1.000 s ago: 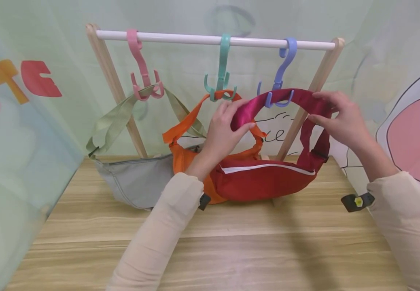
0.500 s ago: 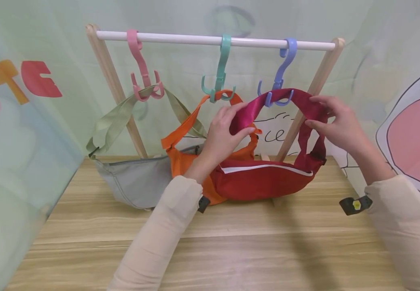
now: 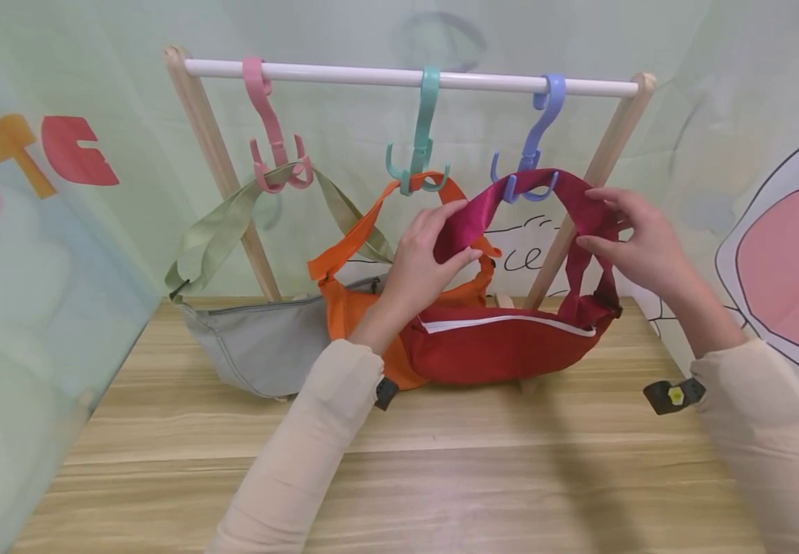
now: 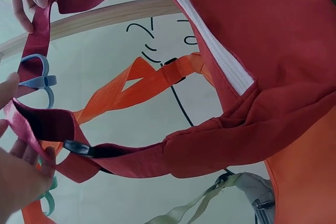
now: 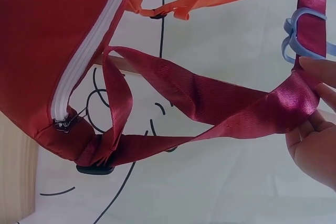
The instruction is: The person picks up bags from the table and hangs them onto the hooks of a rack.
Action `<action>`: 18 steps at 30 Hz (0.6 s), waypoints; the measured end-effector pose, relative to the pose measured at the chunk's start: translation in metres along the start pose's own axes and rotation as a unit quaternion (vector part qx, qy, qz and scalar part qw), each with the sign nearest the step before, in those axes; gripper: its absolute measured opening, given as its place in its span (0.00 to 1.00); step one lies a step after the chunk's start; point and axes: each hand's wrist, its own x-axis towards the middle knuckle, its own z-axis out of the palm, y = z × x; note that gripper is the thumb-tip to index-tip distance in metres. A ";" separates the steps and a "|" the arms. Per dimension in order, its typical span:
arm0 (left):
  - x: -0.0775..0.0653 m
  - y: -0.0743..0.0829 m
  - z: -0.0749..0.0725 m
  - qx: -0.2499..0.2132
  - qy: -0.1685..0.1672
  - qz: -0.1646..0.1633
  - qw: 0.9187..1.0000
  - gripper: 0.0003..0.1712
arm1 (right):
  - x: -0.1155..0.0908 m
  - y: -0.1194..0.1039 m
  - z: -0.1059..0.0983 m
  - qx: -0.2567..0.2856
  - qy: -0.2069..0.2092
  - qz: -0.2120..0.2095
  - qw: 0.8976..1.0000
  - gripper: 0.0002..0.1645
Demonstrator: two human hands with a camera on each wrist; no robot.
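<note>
A red waist bag (image 3: 503, 354) with a white zip hangs at the right, its base close to the wooden table. Its dark red strap (image 3: 534, 180) passes over the prongs of a blue hook (image 3: 533, 142). My left hand (image 3: 413, 261) holds the strap left of the hook, thumb and fingers on either side of it. On the other side, my right hand (image 3: 638, 238) pinches the strap between thumb and fingers. In the right wrist view the strap (image 5: 236, 119) runs twisted from my right hand (image 5: 315, 153) down to a black buckle (image 5: 95, 170).
A white rail (image 3: 344, 74) on wooden legs carries the hooks. An orange bag (image 3: 347, 308) hangs from a green hook (image 3: 423, 115), partly behind the red bag. A grey bag (image 3: 261, 346) hangs from a pink hook (image 3: 264, 108) at left. Printed cloth surrounds the wooden table (image 3: 441, 469).
My right hand has moved slightly left and down with the strap. My left hand has shifted a little lower. The orange bag and green hook have swayed slightly.
</note>
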 end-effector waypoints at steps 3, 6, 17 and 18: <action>-0.001 -0.001 0.000 -0.003 -0.002 -0.005 1.000 0.34 | -0.001 0.000 0.001 0.003 -0.004 0.003 1.000 0.35; -0.002 -0.002 0.000 -0.010 -0.002 -0.010 1.000 0.34 | -0.001 0.001 0.002 0.006 -0.008 0.005 1.000 0.36; -0.008 -0.007 0.000 -0.010 -0.005 -0.026 1.000 0.35 | -0.005 -0.002 0.006 0.013 -0.007 0.001 1.000 0.37; -0.009 -0.007 0.000 -0.012 -0.005 -0.028 1.000 0.35 | -0.005 -0.002 0.006 0.014 -0.006 -0.001 1.000 0.37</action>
